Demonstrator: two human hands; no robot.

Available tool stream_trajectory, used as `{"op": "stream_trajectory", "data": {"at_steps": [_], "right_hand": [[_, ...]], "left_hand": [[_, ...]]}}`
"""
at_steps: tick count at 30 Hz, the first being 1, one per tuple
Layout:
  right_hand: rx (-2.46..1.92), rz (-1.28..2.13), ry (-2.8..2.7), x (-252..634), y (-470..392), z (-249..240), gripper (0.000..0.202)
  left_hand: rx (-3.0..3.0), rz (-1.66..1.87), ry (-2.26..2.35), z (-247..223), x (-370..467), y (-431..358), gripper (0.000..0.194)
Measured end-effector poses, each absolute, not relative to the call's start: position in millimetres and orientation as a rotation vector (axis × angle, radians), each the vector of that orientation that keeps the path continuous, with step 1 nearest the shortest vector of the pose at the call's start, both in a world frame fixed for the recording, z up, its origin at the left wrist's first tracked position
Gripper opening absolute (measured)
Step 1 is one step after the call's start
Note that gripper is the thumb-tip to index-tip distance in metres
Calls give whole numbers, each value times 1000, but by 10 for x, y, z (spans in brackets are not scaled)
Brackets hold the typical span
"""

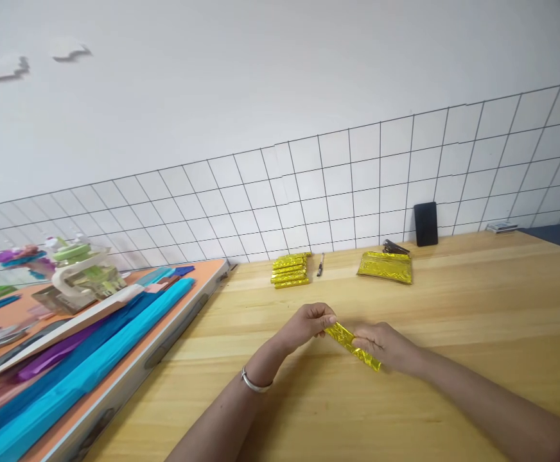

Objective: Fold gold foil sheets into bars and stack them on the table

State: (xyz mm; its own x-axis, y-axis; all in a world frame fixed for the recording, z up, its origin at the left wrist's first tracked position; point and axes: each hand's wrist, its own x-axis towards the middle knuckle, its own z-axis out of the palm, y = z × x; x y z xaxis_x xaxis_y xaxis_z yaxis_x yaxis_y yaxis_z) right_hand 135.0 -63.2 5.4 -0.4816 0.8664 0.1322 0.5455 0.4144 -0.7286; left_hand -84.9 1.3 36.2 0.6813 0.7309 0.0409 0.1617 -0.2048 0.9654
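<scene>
Between my hands, over the wooden table, is a narrow folded strip of shiny gold foil (341, 335). My left hand (309, 324) is closed and pinches its upper left end between thumb and fingers. My right hand (381, 345) is closed around the strip farther along, with the thumb on top, and the strip's lower right end sticks out beyond it. The fingers of my right hand are partly hidden. Farther back lie a row of similar folded gold strips (290, 271) and a flat gold foil stack (385, 267).
A pen (320, 265) lies beside the row of strips. Behind the foil stack is a black stapler-like object (395, 247), and a black slab (426, 224) leans on the wire grid (332, 192). On the left, an orange-topped board (203, 282) carries coloured paper rolls (111, 343) and a green-lidded jug (75, 269).
</scene>
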Motion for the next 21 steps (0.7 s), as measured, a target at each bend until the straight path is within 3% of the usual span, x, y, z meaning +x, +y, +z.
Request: {"op": "stream_trajectory", "data": {"at_steps": [9,21], "right_hand": [[-1244,561,-2163,1326,-647,107,28],[-1156,162,-2071,1313,-683,-32,32]], "left_hand": [[2185,919,741,304,-702,-164,22],[1488,974,669,256,-512,-346,27]]}}
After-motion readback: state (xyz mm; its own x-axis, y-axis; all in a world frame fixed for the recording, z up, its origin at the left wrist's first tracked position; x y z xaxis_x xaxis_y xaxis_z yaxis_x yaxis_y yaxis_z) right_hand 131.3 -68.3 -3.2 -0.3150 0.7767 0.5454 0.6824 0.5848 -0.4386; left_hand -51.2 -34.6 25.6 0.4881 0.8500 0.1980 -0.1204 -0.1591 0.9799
